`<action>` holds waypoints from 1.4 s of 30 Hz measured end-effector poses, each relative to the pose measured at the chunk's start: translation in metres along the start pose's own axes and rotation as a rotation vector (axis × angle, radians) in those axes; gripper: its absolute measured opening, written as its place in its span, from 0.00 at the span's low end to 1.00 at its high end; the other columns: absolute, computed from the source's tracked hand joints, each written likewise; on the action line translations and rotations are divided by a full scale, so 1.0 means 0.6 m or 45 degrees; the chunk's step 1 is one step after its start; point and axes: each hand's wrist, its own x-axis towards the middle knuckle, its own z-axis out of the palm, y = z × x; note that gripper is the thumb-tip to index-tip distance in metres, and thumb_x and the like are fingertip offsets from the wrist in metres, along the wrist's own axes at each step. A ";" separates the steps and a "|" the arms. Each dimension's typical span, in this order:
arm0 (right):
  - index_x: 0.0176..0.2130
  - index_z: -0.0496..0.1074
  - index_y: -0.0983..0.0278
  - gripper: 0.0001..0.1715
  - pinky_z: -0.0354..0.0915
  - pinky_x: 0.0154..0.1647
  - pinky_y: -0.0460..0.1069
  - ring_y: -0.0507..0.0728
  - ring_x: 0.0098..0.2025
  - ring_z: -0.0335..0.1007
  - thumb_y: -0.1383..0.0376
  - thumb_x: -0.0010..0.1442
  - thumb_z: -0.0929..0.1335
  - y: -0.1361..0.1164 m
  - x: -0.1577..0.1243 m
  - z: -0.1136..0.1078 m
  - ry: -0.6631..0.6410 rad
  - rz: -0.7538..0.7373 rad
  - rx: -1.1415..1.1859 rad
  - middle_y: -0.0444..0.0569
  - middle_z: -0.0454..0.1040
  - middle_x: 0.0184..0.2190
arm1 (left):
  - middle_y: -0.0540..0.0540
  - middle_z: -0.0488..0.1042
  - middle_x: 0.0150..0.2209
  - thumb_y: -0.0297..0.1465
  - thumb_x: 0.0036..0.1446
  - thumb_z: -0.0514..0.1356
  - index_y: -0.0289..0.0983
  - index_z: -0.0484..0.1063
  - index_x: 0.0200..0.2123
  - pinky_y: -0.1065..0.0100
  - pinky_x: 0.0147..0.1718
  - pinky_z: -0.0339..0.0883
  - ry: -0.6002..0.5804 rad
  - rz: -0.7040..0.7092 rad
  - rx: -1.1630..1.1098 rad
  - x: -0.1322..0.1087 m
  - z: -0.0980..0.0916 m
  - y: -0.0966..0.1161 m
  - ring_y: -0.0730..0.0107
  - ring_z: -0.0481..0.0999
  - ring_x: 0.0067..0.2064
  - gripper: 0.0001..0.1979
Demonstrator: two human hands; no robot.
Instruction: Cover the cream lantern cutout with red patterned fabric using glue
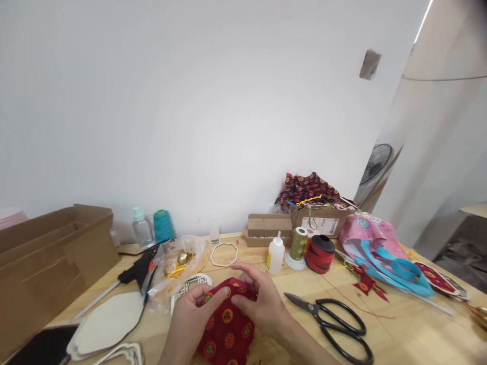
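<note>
A dark red patterned cloth with round orange and green motifs is held up in front of me. My left hand grips its left upper edge, thumb pressed on the near face. On the other side my right hand pinches the top right edge between thumb and fingers, its index finger partly raised. Whatever is behind or inside the cloth is hidden. Just behind my left hand lies a white cut-out lattice piece. Scissors with black handles rest on the table to the right of my right hand.
Behind my hands are a thin octagonal frame, a glue bottle, an olive thread spool and a red-black spool. At left are a cardboard box, a glue gun, a plastic bag and pale flat panels.
</note>
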 end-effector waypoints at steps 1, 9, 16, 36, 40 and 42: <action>0.40 0.70 0.61 0.28 0.56 0.24 0.43 0.49 0.22 0.60 0.78 0.37 0.67 -0.002 0.000 -0.001 0.001 -0.003 0.002 0.35 0.64 0.19 | 0.52 0.74 0.13 0.36 0.37 0.66 0.35 0.71 0.19 0.77 0.14 0.58 -0.007 -0.010 -0.016 -0.001 0.002 0.000 0.75 0.69 0.15 0.11; 0.42 0.64 0.62 0.28 0.64 0.30 0.49 0.54 0.27 0.70 0.65 0.40 0.72 -0.013 0.013 -0.020 0.069 0.075 0.121 0.42 0.74 0.26 | 0.46 0.80 0.28 0.31 0.42 0.64 0.37 0.74 0.37 0.68 0.27 0.69 -0.319 -0.046 -0.348 -0.006 0.010 0.001 0.66 0.77 0.27 0.15; 0.32 0.73 0.63 0.20 0.60 0.25 0.44 0.49 0.21 0.62 0.71 0.34 0.74 -0.006 0.009 -0.008 0.186 0.049 0.038 0.36 0.68 0.18 | 0.47 0.80 0.26 0.29 0.41 0.65 0.36 0.75 0.36 0.67 0.29 0.69 -0.368 -0.007 -0.257 -0.010 0.017 -0.011 0.65 0.77 0.28 0.14; 0.41 0.70 0.64 0.30 0.65 0.40 0.54 0.60 0.38 0.72 0.66 0.35 0.75 -0.007 0.018 -0.025 0.026 0.118 0.232 0.48 0.77 0.36 | 0.48 0.80 0.28 0.27 0.38 0.66 0.38 0.72 0.36 0.66 0.28 0.71 -0.112 -0.048 -0.486 -0.002 0.007 0.006 0.62 0.78 0.31 0.17; 0.42 0.69 0.63 0.33 0.66 0.30 0.50 0.55 0.27 0.71 0.74 0.33 0.74 -0.009 0.010 -0.017 0.003 0.131 0.115 0.42 0.77 0.26 | 0.47 0.79 0.22 0.33 0.34 0.68 0.35 0.73 0.30 0.66 0.23 0.70 0.006 -0.092 -0.274 -0.002 0.013 0.002 0.61 0.77 0.24 0.16; 0.45 0.68 0.62 0.35 0.65 0.27 0.49 0.53 0.24 0.70 0.75 0.35 0.73 -0.010 0.007 -0.014 -0.058 0.120 0.031 0.40 0.76 0.24 | 0.48 0.78 0.18 0.36 0.34 0.68 0.35 0.74 0.27 0.67 0.21 0.69 0.032 -0.130 -0.192 -0.002 0.013 0.002 0.62 0.76 0.21 0.15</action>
